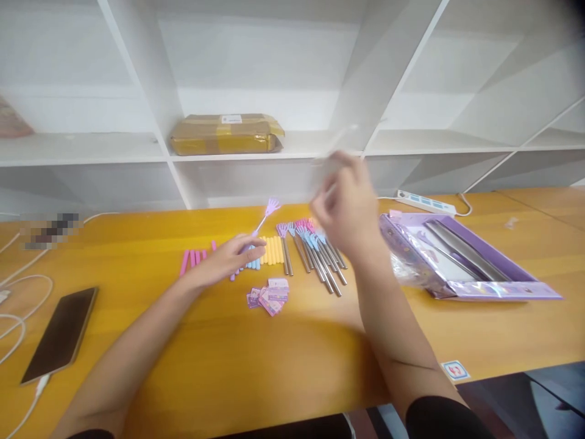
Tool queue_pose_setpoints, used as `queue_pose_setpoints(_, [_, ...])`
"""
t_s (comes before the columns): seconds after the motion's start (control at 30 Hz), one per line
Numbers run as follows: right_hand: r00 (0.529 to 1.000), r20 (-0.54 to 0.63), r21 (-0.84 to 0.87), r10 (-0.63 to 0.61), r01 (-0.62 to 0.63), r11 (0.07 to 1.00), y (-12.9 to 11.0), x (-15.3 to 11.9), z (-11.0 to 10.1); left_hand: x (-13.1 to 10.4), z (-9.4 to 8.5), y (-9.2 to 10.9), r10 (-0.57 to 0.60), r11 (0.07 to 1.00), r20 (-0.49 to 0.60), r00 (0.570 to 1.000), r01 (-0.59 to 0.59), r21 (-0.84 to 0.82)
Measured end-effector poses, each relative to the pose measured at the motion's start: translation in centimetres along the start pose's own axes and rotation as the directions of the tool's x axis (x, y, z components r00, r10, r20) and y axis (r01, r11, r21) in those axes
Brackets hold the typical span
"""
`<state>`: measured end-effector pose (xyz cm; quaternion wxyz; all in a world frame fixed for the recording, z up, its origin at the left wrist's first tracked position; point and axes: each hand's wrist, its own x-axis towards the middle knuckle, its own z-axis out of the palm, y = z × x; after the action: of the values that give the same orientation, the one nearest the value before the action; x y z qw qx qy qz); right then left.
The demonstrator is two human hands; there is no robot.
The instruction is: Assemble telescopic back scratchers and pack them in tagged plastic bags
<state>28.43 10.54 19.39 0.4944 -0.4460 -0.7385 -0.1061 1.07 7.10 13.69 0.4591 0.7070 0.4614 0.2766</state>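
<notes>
My left hand [242, 253] is closed around a purple back scratcher [269, 209], its hand-shaped head pointing up and away from me. Beneath that hand lie blue sticks [253, 264], with a row of yellow sticks [273, 250] beside them. My right hand [345, 201] is raised above the table and blurred, fingers curled in. A faint see-through piece, like clear plastic film [340, 137], shows at its fingertips. Below it lie several back scratchers [322, 259] with metal rods and purple, blue and pink heads. Small printed cards [273, 297] are piled nearer me.
An opened purple box [496, 289] holding metal-coloured pieces stands at right, clear plastic beside it. Behind are a power strip [425, 202] and white shelves with a taped parcel [226, 135]. Pink sticks [194, 258] and a phone [61, 335] on a cable lie left.
</notes>
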Motion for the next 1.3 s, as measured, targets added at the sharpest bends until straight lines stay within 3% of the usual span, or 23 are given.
queue_pose_setpoints(0.07, [0.970, 0.186, -0.064, -0.156, 0.171, 0.983, -3.5, -1.9, 2.1, 0.0, 1.0, 0.2, -0.027, 0.983, 0.040, 0.999, 0.034, -0.179])
queue_pose_setpoints(0.13, [0.884, 0.390, -0.048, -0.259, 0.300, 0.953, -6.2, -3.5, 3.8, 0.0, 2.0, 0.3, -0.009, 0.935, 0.029, 1.000, 0.018, -0.354])
queue_pose_setpoints(0.2, [0.821, 0.480, 0.016, -0.309, 0.344, 0.939, -7.5, -4.3, 4.5, 0.1, 2.7, 0.3, -0.037, 0.851, -0.050, 0.998, 0.006, -0.525])
queue_pose_setpoints(0.27, [0.794, 0.489, 0.170, -0.362, 0.320, 0.932, -7.3, -4.4, 4.5, 0.4, 2.9, 0.0, -0.098, 0.784, -0.146, 0.984, -0.015, -0.621])
queue_pose_setpoints(0.33, [0.789, 0.454, 0.365, -0.414, 0.259, 0.894, -6.3, -3.9, 4.0, 0.9, 2.6, -0.3, -0.123, 0.768, -0.210, 0.970, -0.041, -0.639])
queue_pose_setpoints(0.4, [0.847, 0.364, 0.468, -0.389, 0.194, 0.862, -5.0, -3.3, 3.8, 1.3, 2.1, -0.6, -0.092, 0.792, -0.264, 0.960, -0.090, -0.604])
queue_pose_setpoints(0.47, [0.938, 0.247, 0.452, -0.243, 0.110, 0.885, -4.0, -2.8, 4.0, 1.4, 1.7, -0.6, -0.039, 0.816, -0.341, 0.939, -0.167, -0.554])
queue_pose_setpoints(0.53, [0.976, 0.210, 0.443, -0.061, -0.039, 0.896, -3.3, -2.5, 4.7, 1.4, 1.5, -0.4, 0.000, 0.837, -0.388, 0.922, -0.212, -0.505])
queue_pose_setpoints(0.6, [0.932, 0.357, 0.519, 0.055, -0.247, 0.819, -3.1, -2.3, 5.6, 1.2, 1.5, -0.4, 0.006, 0.856, -0.368, 0.930, -0.195, -0.479])
queue_pose_setpoints(0.67, [0.824, 0.563, 0.599, 0.064, -0.460, 0.655, -3.1, -2.3, 6.4, 1.0, 1.7, -0.5, -0.012, 0.888, -0.312, 0.950, -0.134, -0.441])
queue_pose_setpoints(0.73, [0.735, 0.676, 0.632, 0.041, -0.608, 0.480, -3.1, -2.4, 7.2, 0.8, 1.8, -0.7, -0.042, 0.926, -0.270, 0.962, -0.064, -0.372])
queue_pose_setpoints(0.83, [0.692, 0.720, 0.656, 0.050, -0.703, 0.277, -3.1, -2.6, 8.1, 0.5, 2.1, -0.6, -0.031, 0.965, -0.241, 0.970, -0.034, -0.260])
queue_pose_setpoints(0.93, [0.675, 0.737, 0.652, 0.041, -0.726, 0.218, -3.0, -3.0, 8.6, 0.4, 2.4, 0.0, 0.028, 0.972, -0.226, 0.974, -0.079, -0.220])
queue_pose_setpoints(1.07, [0.690, 0.722, 0.648, 0.040, -0.696, 0.309, -2.9, -3.2, 9.2, 0.3, 2.9, 0.7, 0.057, 0.973, -0.226, 0.973, -0.104, -0.204])
queue_pose_setpoints(1.13, [0.740, 0.667, 0.703, 0.092, -0.665, 0.252, -2.6, -2.9, 9.2, 0.4, 2.7, 0.8, 0.094, 0.973, -0.242, 0.966, -0.141, -0.184])
queue_pose_setpoints(1.23, [0.835, 0.478, 0.830, 0.274, -0.531, 0.169, -1.9, -1.8, 7.5, 0.4, 1.7, 0.7, 0.188, 0.961, -0.353, 0.917, -0.246, -0.129])
queue_pose_setpoints(1.3, [0.877, 0.357, 0.848, 0.322, -0.449, 0.281, -1.6, -1.2, 5.0, 0.5, 0.6, 0.5, 0.206, 0.947, -0.477, 0.854, -0.297, -0.122])
